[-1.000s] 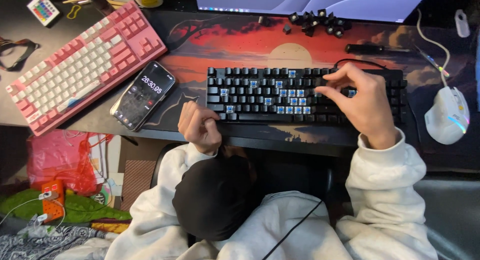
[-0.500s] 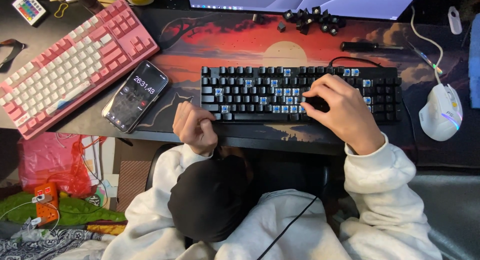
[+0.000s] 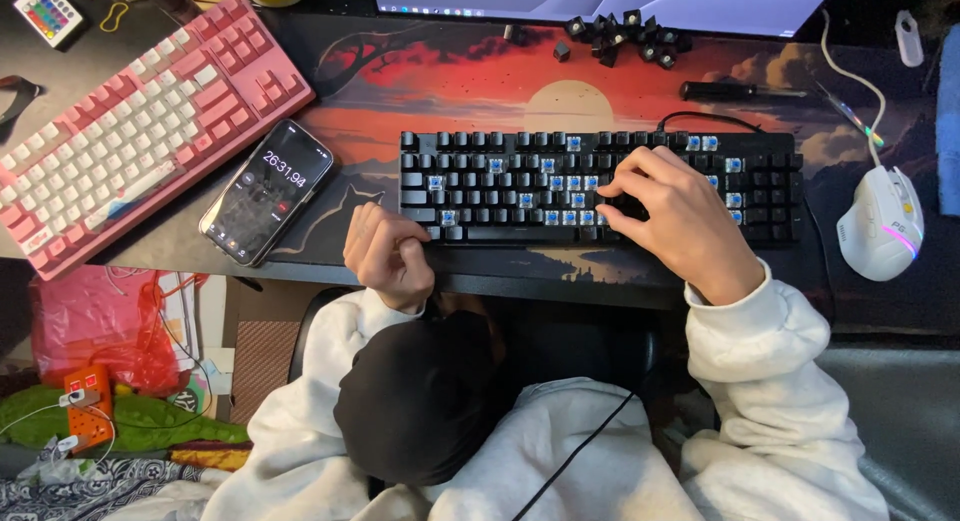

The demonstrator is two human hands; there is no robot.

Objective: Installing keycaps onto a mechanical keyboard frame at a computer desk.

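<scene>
On black keyboard [image 3: 520, 186]: right hand [image 3: 680, 221] pinching keycap; left hand [image 3: 385, 256] clenched at edge.

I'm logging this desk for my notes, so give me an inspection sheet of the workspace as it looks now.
Surface: sunset-print desk mat on a dark desk.
Job's things: black keyboard, many keycaps off, blue switches showing; loose black keycaps by the monitor.
Clutter: pink keyboard, phone with lit screen, white mouse, small remote.
Hands: left hand curled at the keyboard's front edge; right hand fingertips on the keys.
Cables: mouse cable; dark cord across the lap.
Surroundings: red bag on the floor.
</scene>
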